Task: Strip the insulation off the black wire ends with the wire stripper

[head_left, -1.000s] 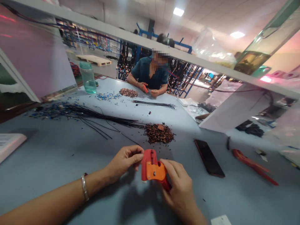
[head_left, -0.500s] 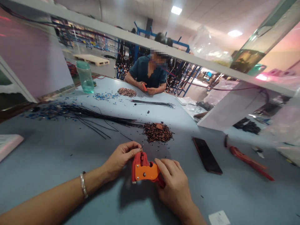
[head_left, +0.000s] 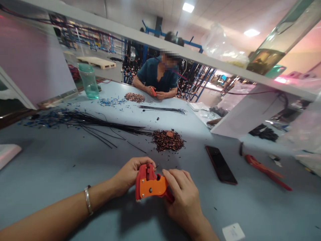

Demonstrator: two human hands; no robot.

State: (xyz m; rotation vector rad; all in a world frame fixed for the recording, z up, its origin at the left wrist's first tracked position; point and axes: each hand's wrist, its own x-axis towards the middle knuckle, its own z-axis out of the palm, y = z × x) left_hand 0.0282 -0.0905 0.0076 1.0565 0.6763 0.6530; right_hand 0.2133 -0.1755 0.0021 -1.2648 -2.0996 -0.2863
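Note:
My right hand (head_left: 184, 194) is wrapped round the handles of a red and orange wire stripper (head_left: 151, 185), held above the table with its head to the left. My left hand (head_left: 129, 175) is closed behind the stripper's head, its fingertips partly hidden by the tool. A short dark end of a black wire (head_left: 156, 166) shows at those fingertips; the rest of it is out of sight. Beyond the hands lies a pile of short black and copper-coloured offcuts (head_left: 168, 142). A bundle of long black wires (head_left: 112, 126) stretches left from that pile.
On the right lie a phone (head_left: 220, 164), red-handled pliers (head_left: 267, 172) and a white label (head_left: 233, 232). Blue-tipped wire ends (head_left: 45, 117) spread at left. A green bottle (head_left: 89, 82) stands farther back. Across the table sits a co-worker (head_left: 157, 75) holding a red tool.
The stripper and my left hand have shifted slightly left and down. My left fingertips have gone further behind the tool's head. My right hand keeps its grip.

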